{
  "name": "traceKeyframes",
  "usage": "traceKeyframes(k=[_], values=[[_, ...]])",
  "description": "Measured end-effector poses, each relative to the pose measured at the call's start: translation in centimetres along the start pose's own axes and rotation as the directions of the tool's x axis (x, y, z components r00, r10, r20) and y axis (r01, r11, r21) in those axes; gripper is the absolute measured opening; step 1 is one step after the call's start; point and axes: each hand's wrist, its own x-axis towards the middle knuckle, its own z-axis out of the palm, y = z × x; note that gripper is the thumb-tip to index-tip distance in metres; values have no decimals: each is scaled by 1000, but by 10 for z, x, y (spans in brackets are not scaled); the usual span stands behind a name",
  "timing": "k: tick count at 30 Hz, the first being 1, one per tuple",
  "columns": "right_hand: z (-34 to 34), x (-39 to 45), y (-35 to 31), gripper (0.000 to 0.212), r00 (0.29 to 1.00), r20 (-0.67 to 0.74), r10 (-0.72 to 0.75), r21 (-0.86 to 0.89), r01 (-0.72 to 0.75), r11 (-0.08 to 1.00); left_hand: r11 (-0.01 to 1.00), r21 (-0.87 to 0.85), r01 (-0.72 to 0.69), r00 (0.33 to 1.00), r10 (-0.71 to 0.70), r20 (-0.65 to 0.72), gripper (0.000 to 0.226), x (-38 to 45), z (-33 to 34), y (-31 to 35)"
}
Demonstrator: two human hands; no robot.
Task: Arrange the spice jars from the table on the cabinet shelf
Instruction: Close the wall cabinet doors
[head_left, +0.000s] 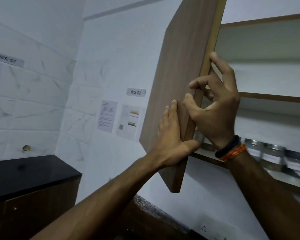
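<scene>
Hands [194,118] both on cabinet door [178,80]; three jars [274,157] visible on shelf [206,155]

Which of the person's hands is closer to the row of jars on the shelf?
Right. The right hand grips the cabinet door edge just above the jars, its wrist beside them. The left hand holds the door's outer face, farther left.
</scene>
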Motion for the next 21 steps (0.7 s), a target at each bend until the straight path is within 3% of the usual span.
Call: traceKeyframes(k=[6, 13, 17, 21], values=[[-48, -18, 38, 10, 983, -4, 184, -138, -183, 973, 982, 189, -25, 1000, 27, -10, 126, 22, 75, -1], [-77, -37, 82, 28, 940, -20, 340, -157, -338, 928, 941, 315, -128, 990, 142, -22, 119, 44, 129, -22], [-81, -45, 101, 41, 959, 69, 273, -370, -230, 900, 900, 355, -252, 966, 255, 38, 103, 51, 140, -45], [-82, -60, 124, 61, 915, 228, 334, -676, -98, 730, 796, 472, -379, 923, 360, 135, 94, 58, 153, -74]])
